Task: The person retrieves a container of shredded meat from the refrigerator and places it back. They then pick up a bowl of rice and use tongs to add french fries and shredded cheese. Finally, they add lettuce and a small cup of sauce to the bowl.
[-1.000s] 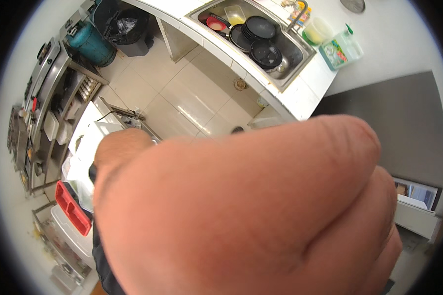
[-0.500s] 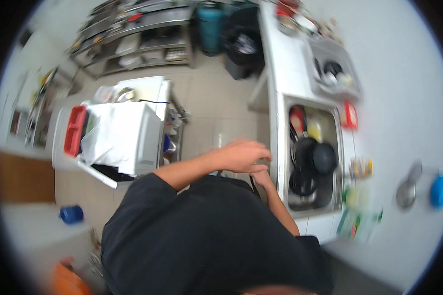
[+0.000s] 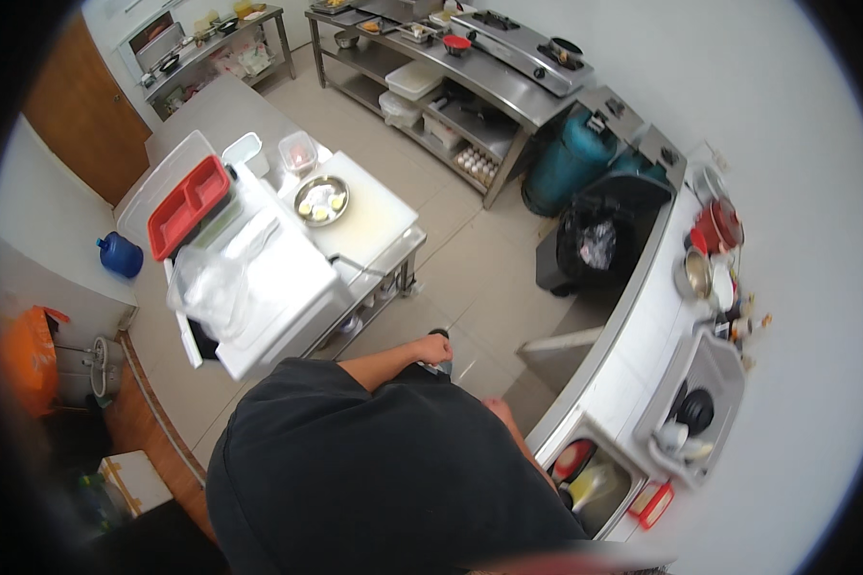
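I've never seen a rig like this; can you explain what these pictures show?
No machine here: a person works bare-handed. The pictures come from a wide fisheye camera on the person's head, looking down, so straight edges bend. The dark shirt is the wearer's. The left grip, a bare hand, is in front of it; the right grip shows nearer the sink. I can't tell whether either holds anything. At left, a metal bowl of pale pieces sits on a white cutting board, near a white box and a red tray.
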Demonstrator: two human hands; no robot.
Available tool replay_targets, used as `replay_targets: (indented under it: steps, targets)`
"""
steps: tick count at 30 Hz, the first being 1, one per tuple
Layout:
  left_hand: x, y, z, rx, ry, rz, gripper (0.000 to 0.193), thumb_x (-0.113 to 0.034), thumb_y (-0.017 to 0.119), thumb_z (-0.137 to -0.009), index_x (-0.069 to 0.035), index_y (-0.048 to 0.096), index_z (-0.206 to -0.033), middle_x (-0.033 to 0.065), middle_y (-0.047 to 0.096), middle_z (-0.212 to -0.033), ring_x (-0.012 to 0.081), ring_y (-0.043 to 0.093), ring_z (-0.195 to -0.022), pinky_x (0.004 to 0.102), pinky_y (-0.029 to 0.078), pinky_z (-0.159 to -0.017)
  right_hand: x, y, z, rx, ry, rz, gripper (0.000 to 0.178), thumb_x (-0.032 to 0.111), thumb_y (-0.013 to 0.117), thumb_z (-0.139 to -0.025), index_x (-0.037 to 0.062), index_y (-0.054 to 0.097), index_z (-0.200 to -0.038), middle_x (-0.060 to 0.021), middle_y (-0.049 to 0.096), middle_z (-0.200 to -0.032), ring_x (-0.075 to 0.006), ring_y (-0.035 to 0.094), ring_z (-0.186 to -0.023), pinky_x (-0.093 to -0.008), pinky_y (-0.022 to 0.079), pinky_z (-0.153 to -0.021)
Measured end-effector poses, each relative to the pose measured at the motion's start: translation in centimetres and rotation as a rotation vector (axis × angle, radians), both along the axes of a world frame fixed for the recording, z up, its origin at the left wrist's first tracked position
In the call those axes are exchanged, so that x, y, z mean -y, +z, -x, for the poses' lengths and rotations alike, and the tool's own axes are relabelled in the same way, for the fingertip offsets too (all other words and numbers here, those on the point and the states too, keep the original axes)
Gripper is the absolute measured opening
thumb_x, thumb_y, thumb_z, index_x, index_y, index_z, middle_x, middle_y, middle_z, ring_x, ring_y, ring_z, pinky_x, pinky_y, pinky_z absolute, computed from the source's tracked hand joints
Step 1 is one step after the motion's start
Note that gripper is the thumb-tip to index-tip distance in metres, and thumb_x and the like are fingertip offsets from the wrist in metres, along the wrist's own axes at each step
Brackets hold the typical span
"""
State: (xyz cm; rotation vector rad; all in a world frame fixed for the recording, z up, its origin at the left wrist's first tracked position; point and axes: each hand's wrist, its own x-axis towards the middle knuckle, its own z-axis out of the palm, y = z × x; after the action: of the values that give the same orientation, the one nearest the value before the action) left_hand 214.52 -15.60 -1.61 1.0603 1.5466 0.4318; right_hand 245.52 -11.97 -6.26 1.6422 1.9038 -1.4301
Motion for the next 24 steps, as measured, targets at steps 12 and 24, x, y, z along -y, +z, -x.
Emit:
replay_targets:
  steps: [12,24]
  targets:
    - [-26.2,2.5,15.4,0.084,0.441,-0.136,0.022,-0.023,0.061,-0.083,-0.002,0.068,-0.084,0.0075,0.061,-0.059,0.0162,0.056,-0.047,0.0314,0.044,-0.043,-28.5,0.6,3.6,-0.114,-0.493,0.232,0.03,0.031,0.056,-0.093,0.0024,0.066,-0.095,-0.0118,0.065,-0.077,-0.0237,0.064,-0.07,-0.0397,0.052,-0.063]
    - [-27.9,-4.0,26.9,-0.403,0.272,0.307,0.034,-0.031,0.063,-0.082,0.0,0.073,-0.09,0.0176,0.071,-0.085,0.0332,0.068,-0.076,0.0429,0.054,-0.074,-57.6,-0.6,20.0,-0.054,-0.106,0.194,0.024,0.027,0.057,-0.092,0.0044,0.064,-0.095,-0.0112,0.062,-0.078,-0.023,0.063,-0.067,-0.0401,0.053,-0.059]
